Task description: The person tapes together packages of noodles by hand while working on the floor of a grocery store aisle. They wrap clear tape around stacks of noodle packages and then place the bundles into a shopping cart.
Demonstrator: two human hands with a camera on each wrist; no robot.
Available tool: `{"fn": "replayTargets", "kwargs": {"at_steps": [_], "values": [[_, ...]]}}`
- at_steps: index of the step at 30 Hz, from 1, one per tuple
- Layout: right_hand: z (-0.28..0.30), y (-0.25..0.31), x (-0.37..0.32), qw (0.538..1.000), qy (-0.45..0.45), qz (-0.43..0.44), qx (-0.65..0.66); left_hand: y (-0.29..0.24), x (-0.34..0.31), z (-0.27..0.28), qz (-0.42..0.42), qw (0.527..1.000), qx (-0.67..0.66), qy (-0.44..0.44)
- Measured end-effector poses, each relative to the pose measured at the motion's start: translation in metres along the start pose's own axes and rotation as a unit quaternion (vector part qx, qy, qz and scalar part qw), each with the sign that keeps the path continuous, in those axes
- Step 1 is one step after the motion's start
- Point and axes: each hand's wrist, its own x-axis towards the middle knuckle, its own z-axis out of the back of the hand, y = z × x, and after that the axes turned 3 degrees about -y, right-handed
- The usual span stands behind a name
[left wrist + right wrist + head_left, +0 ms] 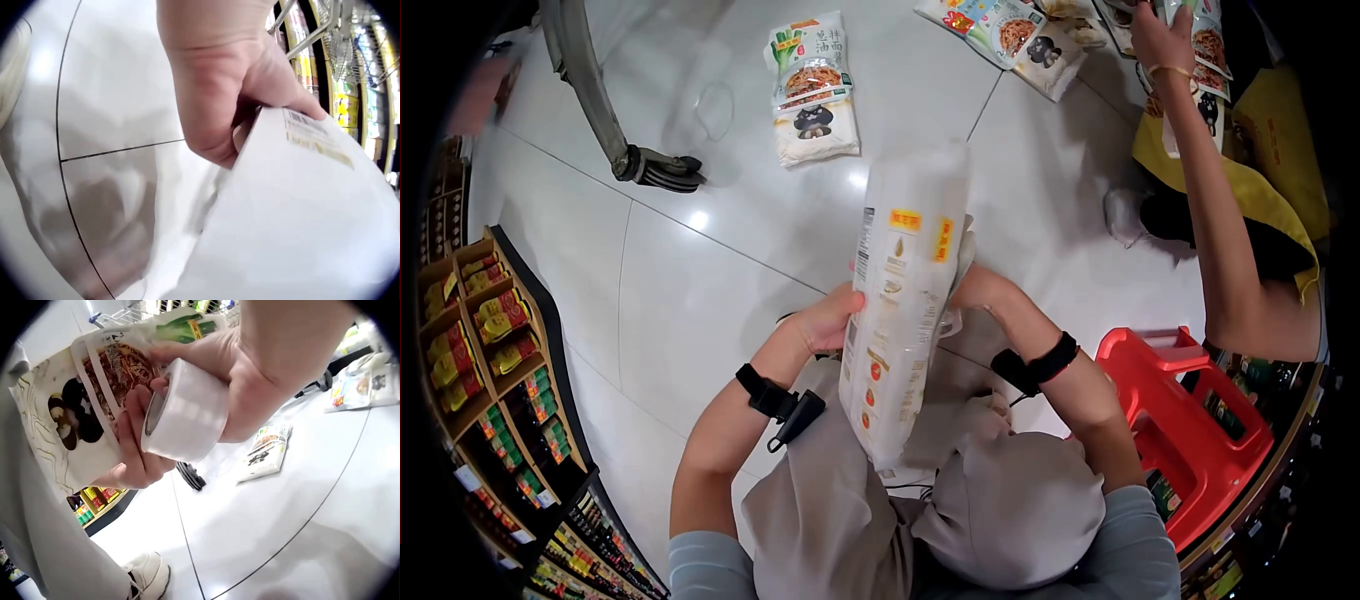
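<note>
Between both hands, a large white printed food package is held on edge above the lap. My left hand grips its left side, with fingers curled round the edge in the left wrist view. On the other side my right hand has a roll of clear tape hooked on its fingers, which lie against the package. The package front shows noodles and a dark cartoon figure in the right wrist view.
A noodle package lies on the floor ahead, more packages at the upper right beside another person's arm. A red stool stands at right, stocked shelves at left, a cart wheel at upper left.
</note>
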Motion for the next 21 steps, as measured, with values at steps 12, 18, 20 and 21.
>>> {"fn": "replayTargets", "kwargs": {"at_steps": [12, 18, 20, 21], "values": [[-0.012, -0.029, 0.010, 0.970, -0.206, -0.089, -0.090, 0.004, -0.004, -0.040, -0.265, 0.787, 0.475, -0.291], [-0.002, -0.022, 0.000, 0.987, -0.131, -0.097, -0.001, -0.010, -0.005, -0.022, -0.177, 0.844, 0.366, -0.350], [0.012, -0.035, -0.007, 0.983, -0.144, -0.086, -0.081, -0.016, -0.006, -0.026, -0.185, 0.867, 0.287, -0.363], [0.016, -0.036, -0.010, 0.983, -0.103, -0.078, -0.128, -0.017, -0.006, -0.023, -0.185, 0.865, 0.284, -0.369]]}}
